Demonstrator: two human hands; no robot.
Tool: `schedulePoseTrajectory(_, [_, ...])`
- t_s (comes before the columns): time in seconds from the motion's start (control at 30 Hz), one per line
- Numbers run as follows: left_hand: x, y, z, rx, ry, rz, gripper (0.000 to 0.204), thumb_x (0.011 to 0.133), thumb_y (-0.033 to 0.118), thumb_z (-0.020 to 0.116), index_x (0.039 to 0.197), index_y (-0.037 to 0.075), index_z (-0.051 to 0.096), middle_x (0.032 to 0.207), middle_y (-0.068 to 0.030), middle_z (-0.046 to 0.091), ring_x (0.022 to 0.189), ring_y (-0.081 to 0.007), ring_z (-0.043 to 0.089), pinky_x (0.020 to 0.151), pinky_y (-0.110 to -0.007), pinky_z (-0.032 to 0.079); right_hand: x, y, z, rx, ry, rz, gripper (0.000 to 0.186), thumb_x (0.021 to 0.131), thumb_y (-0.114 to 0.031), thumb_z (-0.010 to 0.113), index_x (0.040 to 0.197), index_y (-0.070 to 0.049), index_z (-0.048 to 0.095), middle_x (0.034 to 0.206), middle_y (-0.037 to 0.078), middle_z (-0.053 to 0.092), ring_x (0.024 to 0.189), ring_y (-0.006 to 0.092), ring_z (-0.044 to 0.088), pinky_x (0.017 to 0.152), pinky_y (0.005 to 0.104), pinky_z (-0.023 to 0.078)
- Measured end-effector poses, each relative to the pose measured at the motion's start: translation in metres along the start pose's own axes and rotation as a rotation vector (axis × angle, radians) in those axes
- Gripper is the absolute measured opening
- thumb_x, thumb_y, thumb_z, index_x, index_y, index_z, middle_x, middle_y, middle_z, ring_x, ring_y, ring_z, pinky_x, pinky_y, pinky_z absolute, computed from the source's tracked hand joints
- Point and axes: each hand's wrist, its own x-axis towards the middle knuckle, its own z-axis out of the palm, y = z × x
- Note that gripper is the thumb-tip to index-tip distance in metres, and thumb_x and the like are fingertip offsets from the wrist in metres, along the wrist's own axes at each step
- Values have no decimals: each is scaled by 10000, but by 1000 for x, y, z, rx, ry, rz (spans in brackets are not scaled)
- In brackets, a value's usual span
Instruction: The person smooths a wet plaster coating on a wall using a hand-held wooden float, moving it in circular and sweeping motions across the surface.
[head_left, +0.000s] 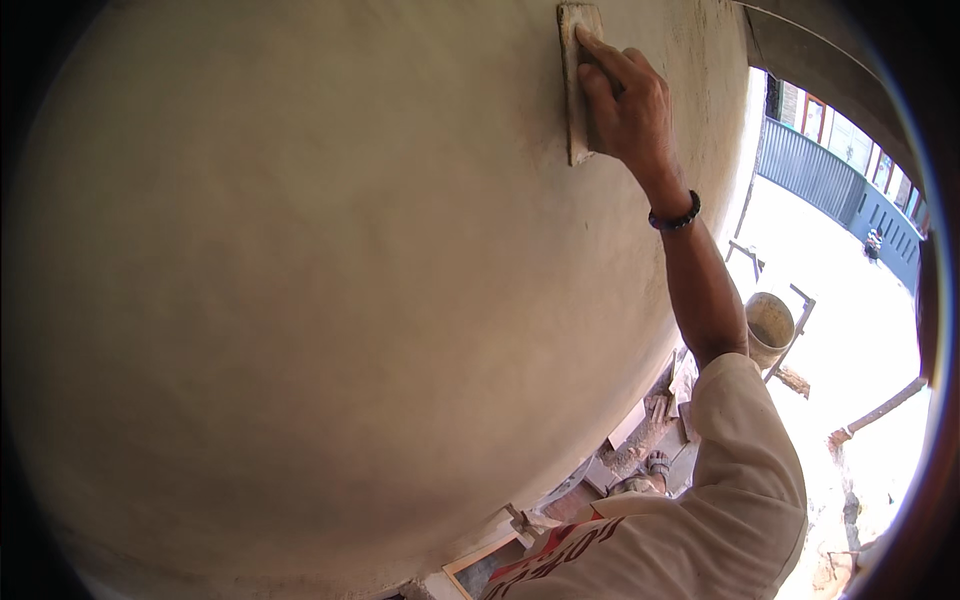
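Note:
My right hand is raised high and closed around a plastering float. One finger stretches along the upper part of the float, and the hand hides its handle. The float is a narrow, worn, pale board standing nearly upright, with its face against the grey-brown plastered wall. That wall fills most of the view and looks smooth, with faint patches of shade. A dark beaded bracelet circles my right wrist. My left hand is out of sight.
Below my arm lie rubble and boards near a sandalled foot. A mortar-stained bucket stands beside a metal frame on the right. Farther off runs a blue-grey corrugated fence. Overhead, a beam crosses the upper right.

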Motion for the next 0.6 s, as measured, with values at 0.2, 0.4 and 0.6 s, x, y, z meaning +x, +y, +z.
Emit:
schedulePoseTrajectory(0.2, [-3,-9,5,30,0,19,781,889,726,272,1469,208,352,1500,-223,307,1304,-545,323,985,-674,286,-62,-23,4,-45,-114,-187,367,838,-103,611,1198,-143,667,699,117,489,578,239,541,562,358,472])
schedulePoseTrajectory(0.4, [5,1,-7,7,-16,31,760,900,703,280,1468,203,351,1492,-229,319,1285,-548,348,997,-667,283,-2,54,-2,-28,44,78,349,858,-166,604,1200,-125,657,716,145,551,596,280,558,582,348,473])
schedulePoseTrajectory(0.6, [1,-10,-5,-73,-17,50,769,908,683,271,1482,173,314,1491,-258,295,1268,-602,312,1016,-713,233,-72,-33,13,3,-129,-85,339,841,-118,621,1173,-145,678,703,117,499,623,257,546,578,358,475])
